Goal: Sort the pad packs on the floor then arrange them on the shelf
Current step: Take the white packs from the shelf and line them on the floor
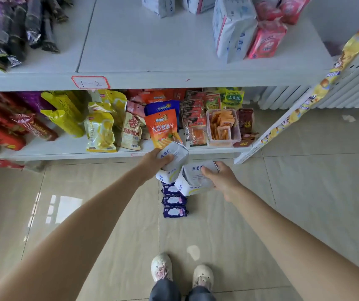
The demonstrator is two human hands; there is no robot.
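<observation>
My left hand (152,162) grips a white ABC pad pack (177,152) lifted just in front of the lower shelf edge. My right hand (222,178) grips another white ABC pad pack (196,177) slightly lower and to the right. Under them more white ABC packs (167,175) lie on the floor. Three purple pad packs (174,200) sit in a row on the tiles toward my feet. The upper shelf (143,51) carries white ABC packs (232,29) and pink packs (267,39) at its right.
The lower shelf (70,148) is crowded with snack bags and a clear tub of orange packets (223,127). Dark wrapped goods (17,29) fill the upper shelf's left. A white radiator (326,92) stands at right. My shoes (181,271) are on the tiled floor.
</observation>
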